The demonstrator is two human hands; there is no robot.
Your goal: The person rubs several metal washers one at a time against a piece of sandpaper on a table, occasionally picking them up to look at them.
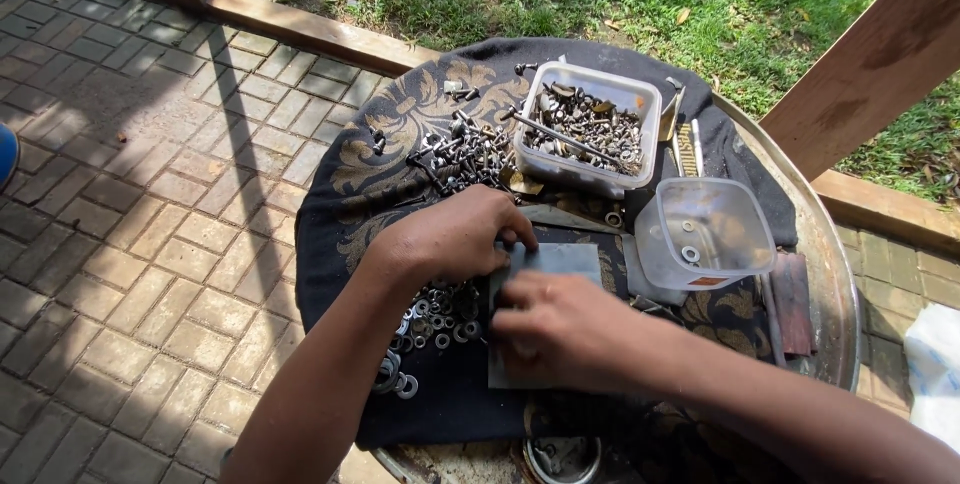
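A flat grey metal plate (562, 262) lies on a black cloth with a gold pattern (345, 199) that covers a round table. My left hand (455, 234) grips the plate's upper left edge with curled fingers. My right hand (560, 329) lies over the plate's lower part, fingers bent onto it, and hides much of it. A heap of small washers and nuts (430, 319) sits just left of the plate, under my left wrist.
A pile of screws and bolts (465, 149) lies behind my hands. Beside it stands a clear tub of hardware (585, 124); a nearly empty clear tub (705, 234) is at right. A rusty strip (795, 299), a wooden post (870, 64), brick paving and grass surround the table.
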